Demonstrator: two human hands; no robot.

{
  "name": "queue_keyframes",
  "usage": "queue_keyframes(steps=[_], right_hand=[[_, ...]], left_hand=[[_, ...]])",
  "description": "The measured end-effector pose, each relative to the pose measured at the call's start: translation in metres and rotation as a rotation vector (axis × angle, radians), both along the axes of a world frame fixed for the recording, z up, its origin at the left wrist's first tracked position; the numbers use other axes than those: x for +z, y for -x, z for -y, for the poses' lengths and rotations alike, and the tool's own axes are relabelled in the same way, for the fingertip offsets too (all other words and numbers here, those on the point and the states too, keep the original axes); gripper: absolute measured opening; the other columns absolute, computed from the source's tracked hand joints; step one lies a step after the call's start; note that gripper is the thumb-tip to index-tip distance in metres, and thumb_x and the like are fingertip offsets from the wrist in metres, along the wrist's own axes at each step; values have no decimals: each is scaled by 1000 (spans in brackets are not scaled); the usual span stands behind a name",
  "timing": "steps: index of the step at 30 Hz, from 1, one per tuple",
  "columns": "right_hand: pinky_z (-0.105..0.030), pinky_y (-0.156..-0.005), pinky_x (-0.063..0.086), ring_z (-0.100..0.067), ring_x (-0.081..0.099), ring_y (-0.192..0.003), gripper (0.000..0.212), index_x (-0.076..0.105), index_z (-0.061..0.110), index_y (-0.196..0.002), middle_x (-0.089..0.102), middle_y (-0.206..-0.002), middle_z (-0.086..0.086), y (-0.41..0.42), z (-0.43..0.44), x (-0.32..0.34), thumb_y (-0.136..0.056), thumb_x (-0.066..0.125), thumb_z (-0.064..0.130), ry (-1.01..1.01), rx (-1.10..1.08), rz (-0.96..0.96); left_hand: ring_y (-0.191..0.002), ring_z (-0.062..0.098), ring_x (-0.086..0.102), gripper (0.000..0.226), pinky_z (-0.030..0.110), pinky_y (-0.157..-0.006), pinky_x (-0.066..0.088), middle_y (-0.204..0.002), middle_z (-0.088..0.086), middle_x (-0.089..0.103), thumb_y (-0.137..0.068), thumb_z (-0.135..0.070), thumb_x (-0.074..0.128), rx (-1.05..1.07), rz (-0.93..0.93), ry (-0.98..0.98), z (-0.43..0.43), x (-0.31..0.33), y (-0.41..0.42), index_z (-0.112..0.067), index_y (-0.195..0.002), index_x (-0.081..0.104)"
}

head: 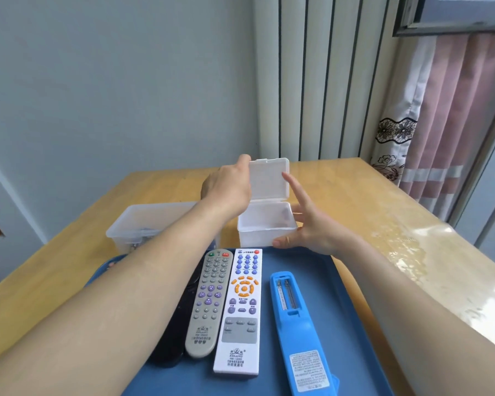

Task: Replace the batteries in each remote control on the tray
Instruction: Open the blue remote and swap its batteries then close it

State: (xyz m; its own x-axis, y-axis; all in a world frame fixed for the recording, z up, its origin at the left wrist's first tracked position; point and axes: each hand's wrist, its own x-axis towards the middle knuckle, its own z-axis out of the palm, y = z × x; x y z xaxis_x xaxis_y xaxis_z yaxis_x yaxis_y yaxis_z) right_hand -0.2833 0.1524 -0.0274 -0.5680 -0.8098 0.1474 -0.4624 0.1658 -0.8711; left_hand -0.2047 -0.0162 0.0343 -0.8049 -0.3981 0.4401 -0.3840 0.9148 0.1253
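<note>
While the left grip point(229, 190) is pinching the left edge of the lid point(269, 178) and holding it upright on its hinge, the right grip point(309, 224) is spreading wide against the white box point(266, 227). Its thumb is lying along the near lower corner and its fingers are lying straight at the right wall. I cannot tell the box contents through the milky plastic.

The task's things are lying nearer the person than both grips, on the blue tray point(320, 281).
- Grey remote point(209, 301) and white remote point(242, 310): face up, below the left grip.
- Black remote point(172, 338): mostly hiding under the left forearm.
- Blue remote point(297, 332): face down, below the right grip, battery bay uncovered.
- Clear tub point(143, 221): sitting on the counter point(355, 201) left of the left grip, something dark inside.

Risks, as judged:
- The box is looking light, and the right grip is only bracing it, not clasping. Forcing the lid back past its hinge could be tipping or sliding the box away from both grips.
- The left forearm is hanging low over the black and grey remotes. A dropped elbow could be shoving them across the tray.
- If the left grip lets go, the lid could be falling shut on the right fingers.
</note>
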Motion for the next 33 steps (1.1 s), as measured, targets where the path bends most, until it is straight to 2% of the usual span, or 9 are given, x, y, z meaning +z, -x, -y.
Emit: queue_keyframes(steps=[3,5,9,15,20,26,29,31,33], right_hand=[[-24,-101,47,-9,49,-119,120,6,41,-155,42,-140,5,2,3,1,-71,88,14,-110,-42,-59],[-40,-114,35,-21,36,-135,126,-1,33,-157,31,-152,-1,4,3,0,-69,89,25,-175,-100,-62],[-36,-115,31,-22,31,-139,122,2,19,-158,26,-154,-1,6,4,0,-71,87,27,-233,-121,-51],[-33,-114,33,-20,36,-138,111,12,21,-158,35,-154,-1,6,-2,4,-74,84,11,-229,-79,37],[-38,-115,34,-22,40,-135,108,16,31,-156,38,-153,-4,6,-3,6,-74,83,8,-221,-70,58],[-41,-111,37,-24,35,-142,103,11,39,-155,32,-158,-7,-5,-15,46,-80,80,24,-441,-94,-191],[-35,-94,48,-16,60,-108,66,38,35,-147,58,-136,-5,-28,-33,82,-89,70,31,-410,-174,-297],[-32,-79,50,-7,61,-78,45,50,35,-136,72,-104,3,-53,-45,94,-93,63,35,-465,-160,-383],[-29,-73,50,-6,62,-71,39,51,36,-133,73,-83,6,-82,-55,95,-94,58,39,-633,-101,-441]], left_hand=[[-104,36,56,63,39,-82,46,-117,14,63,-92,-4,38,-100,57,-146,2,-2,7,-20,-151,20],[-110,29,53,66,32,-91,42,-123,9,59,-92,-1,37,-206,8,-297,-2,-2,8,-23,-152,21],[-97,17,51,51,22,-80,36,-112,2,60,-91,6,35,-392,-87,-457,-20,-6,7,-24,-130,50],[-103,23,61,46,28,-82,47,-105,4,64,-89,10,37,-359,-94,-719,-21,-15,10,-26,-109,58],[-76,17,64,49,29,-71,50,-85,3,69,-80,13,33,-310,-261,-759,-23,9,-25,-21,-92,66],[-61,5,56,30,22,-58,44,-83,-11,68,-90,-11,47,-405,194,-444,-75,16,-98,-34,-88,66],[-61,-1,52,24,14,-63,41,-78,-17,62,-95,-21,47,-493,318,-339,-104,9,-134,-33,-98,68],[-70,-1,50,15,21,-75,42,-77,-16,60,-95,-33,51,-531,416,-256,-118,3,-152,-33,-101,65],[-75,4,51,18,27,-72,43,-81,-12,61,-92,-49,52,-511,471,-217,-127,-2,-165,-33,-95,59]])
